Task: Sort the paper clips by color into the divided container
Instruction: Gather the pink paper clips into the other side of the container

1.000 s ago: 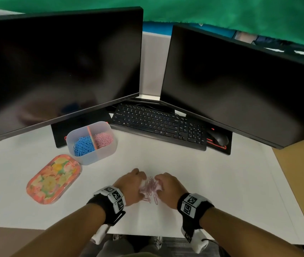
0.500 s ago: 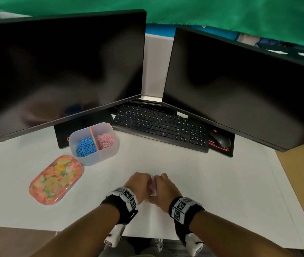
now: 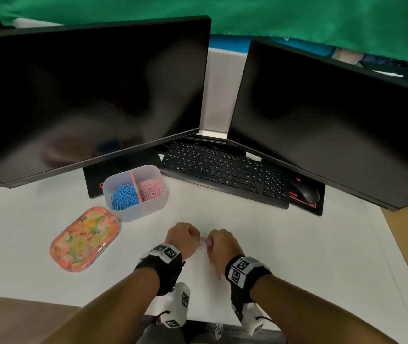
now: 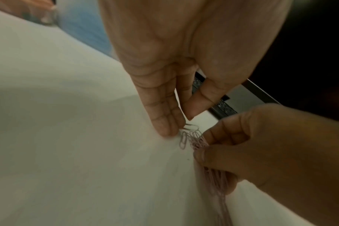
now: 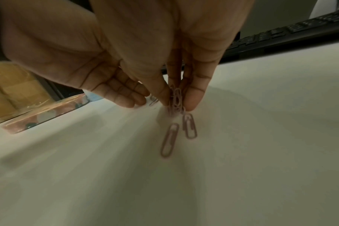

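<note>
Your right hand (image 3: pixel 219 242) pinches a bunch of pink paper clips (image 5: pixel 176 99) between thumb and fingers at the near middle of the white desk (image 3: pixel 297 244); two hang touching the surface. Your left hand (image 3: pixel 182 233), fingers nearly straight, touches loose pink clips just beside it. The divided container (image 3: pixel 136 209) sits far left, blue clips (image 3: pixel 123 196) left compartment, pink right.

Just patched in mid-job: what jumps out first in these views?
Both hands meet at the near edge of the white desk: the right hand pinches a bunch of pink clips, and the left hand reaches its fingers to it. To the left, ahead of them, the divided container holds blue clips in its left half and pink in its right. Two dark monitors fill the back.
</note>
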`<state>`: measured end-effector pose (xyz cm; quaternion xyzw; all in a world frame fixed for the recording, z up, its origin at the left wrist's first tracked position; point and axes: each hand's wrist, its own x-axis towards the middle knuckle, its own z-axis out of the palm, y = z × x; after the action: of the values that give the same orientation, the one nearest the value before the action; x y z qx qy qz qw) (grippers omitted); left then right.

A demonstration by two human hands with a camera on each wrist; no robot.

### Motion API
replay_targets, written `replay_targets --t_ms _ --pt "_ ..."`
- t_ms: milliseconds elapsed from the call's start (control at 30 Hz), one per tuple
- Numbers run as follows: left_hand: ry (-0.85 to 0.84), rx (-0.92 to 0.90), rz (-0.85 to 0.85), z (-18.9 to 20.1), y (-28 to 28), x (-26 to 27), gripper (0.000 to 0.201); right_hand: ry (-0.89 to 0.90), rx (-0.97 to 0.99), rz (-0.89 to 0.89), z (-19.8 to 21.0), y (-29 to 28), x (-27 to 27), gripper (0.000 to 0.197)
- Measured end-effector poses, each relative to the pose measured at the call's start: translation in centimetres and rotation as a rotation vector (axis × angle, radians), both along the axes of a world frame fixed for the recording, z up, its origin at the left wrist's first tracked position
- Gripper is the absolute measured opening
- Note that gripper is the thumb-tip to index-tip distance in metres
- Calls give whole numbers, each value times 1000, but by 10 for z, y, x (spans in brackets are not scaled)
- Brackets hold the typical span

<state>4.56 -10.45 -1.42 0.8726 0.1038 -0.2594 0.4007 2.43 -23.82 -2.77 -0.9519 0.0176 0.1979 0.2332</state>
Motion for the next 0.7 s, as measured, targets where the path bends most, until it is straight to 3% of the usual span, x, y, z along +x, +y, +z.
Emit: replay_targets --t_ms 200,333,533,633,700 --pt "172 -281 286 -9 1 19 19 7 93 -95 5 -4 17 20" --pt "286 -479 423 11 -4 25 18 8 186 -141 13 -5 26 14" --pt "414 -763 666 14 -12 26 47 -38 357 -102 42 13 39 22" --pt "452 -946 750 19 -14 28 41 -43 387 -51 54 21 45 20" --pt "421 -973 773 21 -11 31 36 -22 451 -50 57 19 48 22"
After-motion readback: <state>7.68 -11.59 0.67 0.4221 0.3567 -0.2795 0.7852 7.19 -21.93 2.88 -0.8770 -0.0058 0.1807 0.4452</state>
